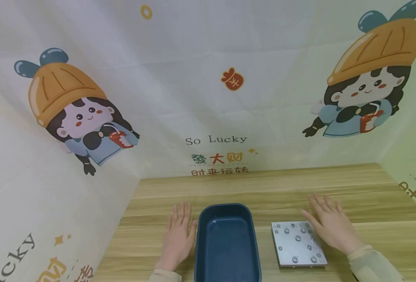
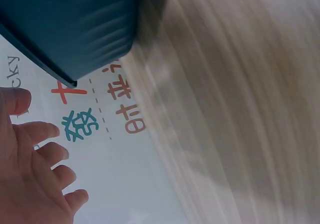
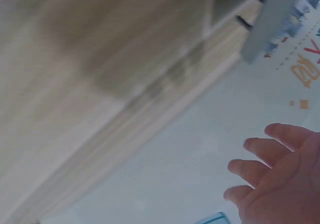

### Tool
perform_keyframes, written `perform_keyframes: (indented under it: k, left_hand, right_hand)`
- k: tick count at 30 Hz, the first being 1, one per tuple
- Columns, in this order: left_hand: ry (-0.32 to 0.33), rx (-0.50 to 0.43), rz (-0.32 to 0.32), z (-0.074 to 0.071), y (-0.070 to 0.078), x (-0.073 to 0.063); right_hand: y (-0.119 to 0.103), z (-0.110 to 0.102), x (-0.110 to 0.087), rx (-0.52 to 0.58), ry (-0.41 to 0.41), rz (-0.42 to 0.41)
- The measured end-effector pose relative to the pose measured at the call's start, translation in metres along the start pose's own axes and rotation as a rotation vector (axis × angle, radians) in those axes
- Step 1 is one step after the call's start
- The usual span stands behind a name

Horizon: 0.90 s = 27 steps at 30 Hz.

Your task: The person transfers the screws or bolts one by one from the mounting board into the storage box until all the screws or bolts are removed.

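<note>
A dark blue rectangular tray (image 1: 225,250) with rounded corners stands at the front middle of the wooden table. Close by its left wall is my left hand (image 1: 178,239), palm down with fingers straight and holding nothing. To the tray's right lies a square metal plate (image 1: 288,244) with several screws set in its top. My right hand (image 1: 331,225) is just past the plate's right edge, fingers spread, with nothing held. In the left wrist view the tray's outer wall (image 2: 90,29) shows above the hand; the right wrist view has the plate's edge (image 3: 272,19) at top right.
The wooden table (image 1: 229,188) has pale wood grain. Behind it and at both sides hangs a white cloth (image 1: 179,90) printed with cartoon figures and lettering. Small studs or feet show under the plate's front edge.
</note>
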<state>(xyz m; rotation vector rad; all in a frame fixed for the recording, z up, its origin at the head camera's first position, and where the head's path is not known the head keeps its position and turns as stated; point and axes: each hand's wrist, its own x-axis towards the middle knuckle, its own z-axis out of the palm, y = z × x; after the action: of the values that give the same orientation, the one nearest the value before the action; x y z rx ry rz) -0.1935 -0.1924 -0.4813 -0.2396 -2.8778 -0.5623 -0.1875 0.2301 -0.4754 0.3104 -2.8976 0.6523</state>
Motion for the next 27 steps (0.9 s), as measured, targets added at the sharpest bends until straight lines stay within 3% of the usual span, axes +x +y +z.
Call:
perform_keyframes:
  k: [13,20,27]
  left_hand:
    - [-0.062,-0.046,0.046,0.010,0.009,0.001]
    - [-0.070,-0.037,0.062,0.021,0.006,0.001]
    - [-0.074,-0.046,0.075,0.022,0.004,0.001]
  right_hand:
    - [-0.039,-0.005,0.016,-0.014,-0.027,-0.101]
    - [-0.050,0.006,0.022,-0.029,-0.032,-0.168]
    - [-0.056,0.018,0.026,-0.021,-0.082,-0.236]
